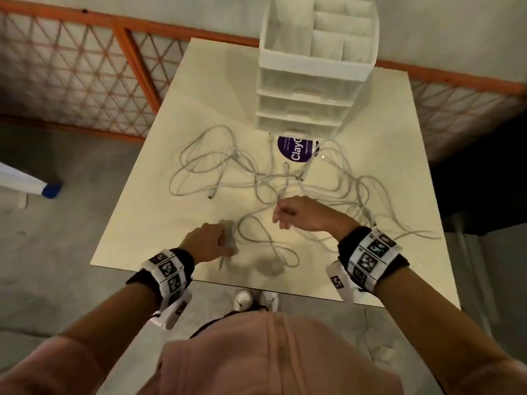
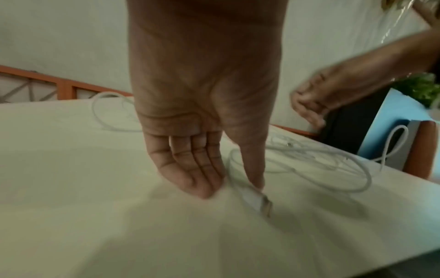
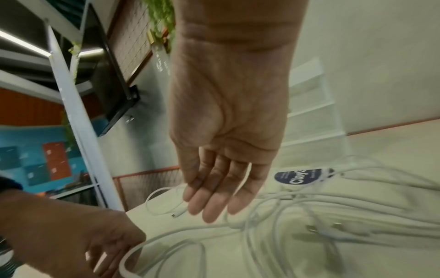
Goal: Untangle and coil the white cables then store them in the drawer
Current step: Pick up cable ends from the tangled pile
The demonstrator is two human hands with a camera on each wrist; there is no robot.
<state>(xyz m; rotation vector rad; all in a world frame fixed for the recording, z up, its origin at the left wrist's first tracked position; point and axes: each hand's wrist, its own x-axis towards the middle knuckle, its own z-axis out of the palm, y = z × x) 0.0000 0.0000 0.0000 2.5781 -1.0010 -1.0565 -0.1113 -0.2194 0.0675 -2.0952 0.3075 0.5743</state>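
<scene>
Several white cables [image 1: 256, 178] lie tangled across the cream table [image 1: 159, 212], some loops hanging over its right edge. My left hand [image 1: 225, 243] is near the front edge. It pinches one white cable between thumb and fingers just behind its plug [image 2: 259, 201], which sticks out below the hand [image 2: 228, 186]. My right hand [image 1: 278, 218] hovers over the middle of the tangle with straight, relaxed fingers [image 3: 209, 208] and nothing held. The white drawer unit [image 1: 302, 104] stands at the table's back, all drawers closed.
A round purple sticker [image 1: 295, 149] lies on the table in front of the drawer unit. An orange lattice fence [image 1: 85, 81] runs behind and to the left of the table. A dark object [image 1: 479, 181] stands off the right edge. The drawer unit's open top tray [image 1: 319, 29] has dividers.
</scene>
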